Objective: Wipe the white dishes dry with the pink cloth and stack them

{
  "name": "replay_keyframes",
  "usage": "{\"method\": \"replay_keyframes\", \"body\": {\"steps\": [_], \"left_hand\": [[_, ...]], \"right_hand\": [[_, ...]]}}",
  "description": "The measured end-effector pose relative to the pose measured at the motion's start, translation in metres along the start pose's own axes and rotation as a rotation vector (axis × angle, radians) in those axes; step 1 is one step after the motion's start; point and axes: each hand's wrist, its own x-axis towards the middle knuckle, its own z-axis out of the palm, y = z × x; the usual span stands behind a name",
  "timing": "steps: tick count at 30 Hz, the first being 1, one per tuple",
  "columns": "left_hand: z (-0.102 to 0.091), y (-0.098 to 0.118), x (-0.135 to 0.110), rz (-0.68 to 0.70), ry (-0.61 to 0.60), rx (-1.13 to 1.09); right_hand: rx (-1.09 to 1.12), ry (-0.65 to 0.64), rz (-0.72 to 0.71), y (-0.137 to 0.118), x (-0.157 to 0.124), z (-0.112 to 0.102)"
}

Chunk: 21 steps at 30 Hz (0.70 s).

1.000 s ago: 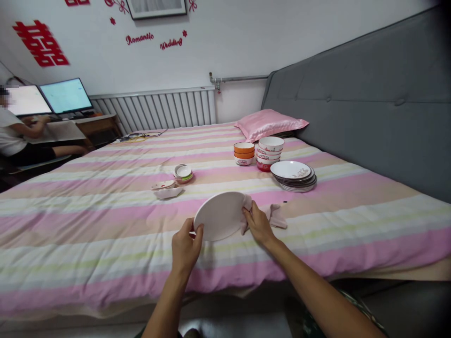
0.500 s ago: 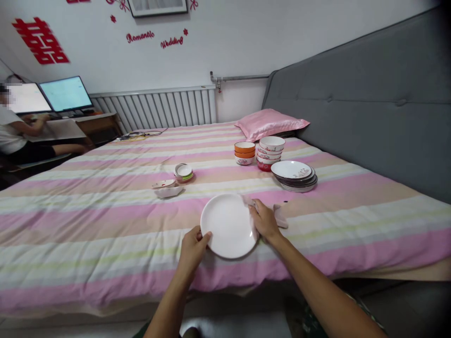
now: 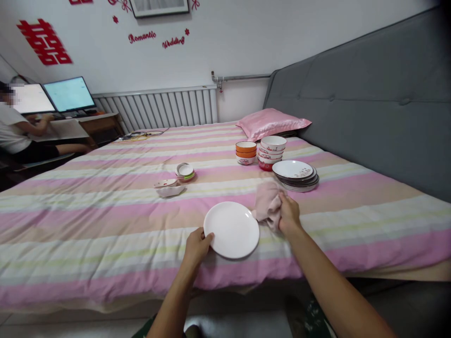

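Note:
A round white plate is held near the front edge of the bed by my left hand, which grips its left rim with the thumb on top. My right hand is closed on a crumpled pale pink cloth, just right of the plate and apart from its rim, or nearly so. Beyond that hand is a stack of plates, the top one white with a dark rim and a small pattern.
Behind the plates stand stacked white and red bowls and orange bowls. Small dishes and an angular white dish lie left. A pink pillow rests by the grey headboard. A person sits at monitors, far left.
My right hand has left the plate's right side and moved right with the cloth, which is now bunched up in view. My left hand still holds the plate, which sits slightly lower.

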Motion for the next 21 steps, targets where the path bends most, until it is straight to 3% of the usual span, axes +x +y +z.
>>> {"method": "replay_keyframes", "body": {"steps": [3,5,8,10,14,17,19,21], "left_hand": [[0.000,0.001,0.000,0.004,0.000,0.039],[0.000,0.002,0.000,0.003,0.006,0.071],[0.000,0.005,0.000,0.000,0.016,0.118],[0.000,0.007,-0.001,0.000,0.018,0.146],[-0.002,0.011,-0.003,0.011,0.016,0.186],[-0.002,0.011,-0.004,0.017,0.012,0.207],[-0.002,0.010,-0.004,0.024,0.011,0.216],[-0.002,0.010,-0.004,0.035,0.013,0.222]], "right_hand": [[0.144,0.181,0.054,-0.004,0.012,-0.008],[0.134,0.221,0.041,-0.005,0.015,-0.011],[0.094,0.194,0.007,-0.004,0.012,-0.011],[-0.031,0.121,-0.100,-0.005,0.005,-0.007],[-0.494,-0.149,-0.441,-0.005,-0.022,0.004],[-0.728,-0.618,-0.748,0.000,-0.047,0.014],[-0.875,-0.902,-0.840,0.006,-0.060,0.020],[-0.985,-1.031,-0.849,0.011,-0.067,0.022]]}}
